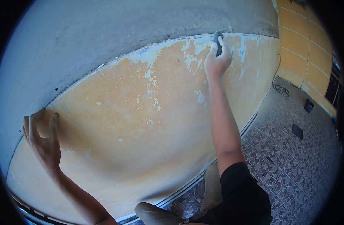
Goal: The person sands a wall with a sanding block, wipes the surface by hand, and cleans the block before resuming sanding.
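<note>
My right hand [219, 62] grips a dark sanding block [218, 44], fingers and thumb on its two sides. It is at the top edge of the orange-yellow wall [172, 120], where pale, peeled patches show. Whitish dust coats the fingers. Far to the left, my left hand [44, 140] holds nothing; its bent fingers are apart and rest at the seam between the painted wall and the grey concrete surface [123, 30]. White scraped spots and streaks run down the paint between the hands.
Pebble-patterned tiles [277, 161] cover the floor at right. On it are a coiled hose [281, 90], a black bucket [309, 106] and a dark square piece [297, 131]. Another yellow wall [303, 45] stands at the far right. My bent knee [155, 213] is close to the wall's foot.
</note>
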A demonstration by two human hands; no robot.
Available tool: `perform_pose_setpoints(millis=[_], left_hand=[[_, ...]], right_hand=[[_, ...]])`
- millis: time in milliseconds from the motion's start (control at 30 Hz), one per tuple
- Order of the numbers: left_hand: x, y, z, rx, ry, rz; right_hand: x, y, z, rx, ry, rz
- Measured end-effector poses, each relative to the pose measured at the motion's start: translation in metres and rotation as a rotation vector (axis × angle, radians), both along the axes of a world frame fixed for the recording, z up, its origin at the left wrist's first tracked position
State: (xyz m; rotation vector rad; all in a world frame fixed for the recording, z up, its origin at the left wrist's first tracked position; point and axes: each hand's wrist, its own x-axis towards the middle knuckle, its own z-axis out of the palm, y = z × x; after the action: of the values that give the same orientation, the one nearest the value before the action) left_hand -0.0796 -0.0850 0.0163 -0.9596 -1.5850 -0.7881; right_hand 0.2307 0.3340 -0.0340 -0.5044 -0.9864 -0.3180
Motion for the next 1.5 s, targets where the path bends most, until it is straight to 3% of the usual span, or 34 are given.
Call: perform_pose_setpoints(millis=[33,100,133,200,267,300,333,400,467,533,567,667,733,833,900,933,967,1067,1133,1233,1267,1300,1333,1400,1467,1500], left_hand=[[0.0,-0.001,0.0,-0.004,-0.017,-0.001],[0.0,0.004,-0.001,0.012,-0.024,-0.018],[-0.001,0.004,-0.003,0.037,-0.022,-0.029],[-0.002,0.005,-0.001,0.045,-0.012,-0.038],[-0.002,0.003,-0.001,0.032,-0.01,-0.042],[-0.005,0.003,0.0,0.022,-0.013,-0.033],[-0.007,0.003,0.001,0.024,-0.014,-0.005],[-0.007,0.006,-0.001,0.024,-0.022,0.018],[-0.006,0.012,0.0,0.095,-0.046,0.013],[-0.007,0.014,-0.001,0.116,-0.052,0.008],[-0.007,0.013,-0.002,0.133,-0.061,0.005],[-0.01,0.008,0.0,0.098,-0.027,-0.007],[-0.011,0.007,0.004,0.075,-0.011,0.022],[-0.01,0.012,0.0,0.081,-0.029,0.062],[-0.012,0.016,0.001,0.122,-0.021,0.071],[-0.011,0.016,0.001,0.126,-0.025,0.075],[-0.009,0.016,0.0,0.126,-0.021,0.065],[-0.003,0.016,0.002,0.141,-0.002,0.023],[0.001,0.011,0.001,0.117,0.0,0.007],[0.006,0.016,0.002,0.124,-0.046,0.019],[0.007,0.018,0.002,0.139,-0.048,0.03],[0.007,0.019,0.002,0.149,-0.023,0.004],[0.007,0.019,0.001,0.156,-0.002,-0.018],[0.008,0.018,0.0,0.173,-0.012,-0.016],[0.01,0.016,0.001,0.132,0.026,-0.075],[0.012,0.013,0.001,0.101,0.001,-0.064]], right_hand=[[-0.005,-0.001,0.003,-0.022,0.074,0.003],[-0.035,-0.066,-0.02,0.13,-0.304,0.123],[-0.036,-0.074,-0.033,0.134,-0.295,0.114],[-0.04,-0.082,-0.053,0.342,-0.583,0.134],[-0.005,-0.035,-0.028,0.177,-0.372,-0.056],[0.013,-0.017,-0.018,0.039,-0.167,-0.001],[0.01,-0.01,-0.026,0.013,-0.177,0.012],[0.005,-0.012,-0.034,-0.186,0.112,-0.072],[-0.035,-0.062,-0.067,-0.086,-0.047,0.089],[-0.065,-0.123,-0.112,0.237,-0.419,0.198],[-0.069,-0.138,-0.148,0.236,-0.601,0.259],[-0.041,-0.098,-0.136,0.176,-0.435,0.176],[-0.024,-0.048,-0.127,-0.113,0.047,0.051],[-0.054,-0.079,-0.126,-0.164,0.123,0.028],[-0.085,-0.145,-0.148,-0.028,-0.382,0.468],[-0.097,-0.172,-0.167,0.196,-0.53,0.297],[-0.1,-0.179,-0.175,0.247,-0.591,0.274],[-0.088,-0.144,-0.13,0.149,-0.378,0.109],[-0.082,-0.106,-0.086,-0.049,0.09,0.278],[-0.112,-0.136,-0.065,-0.045,0.074,0.199],[-0.123,-0.17,-0.074,0.03,-0.194,0.142],[-0.134,-0.194,-0.097,0.129,-0.418,0.246],[-0.14,-0.213,-0.122,0.184,-0.561,0.368],[-0.132,-0.209,-0.144,0.328,-0.719,0.297],[-0.114,-0.192,-0.122,0.278,-0.62,0.19],[-0.111,-0.178,-0.11,0.163,-0.446,0.202]])
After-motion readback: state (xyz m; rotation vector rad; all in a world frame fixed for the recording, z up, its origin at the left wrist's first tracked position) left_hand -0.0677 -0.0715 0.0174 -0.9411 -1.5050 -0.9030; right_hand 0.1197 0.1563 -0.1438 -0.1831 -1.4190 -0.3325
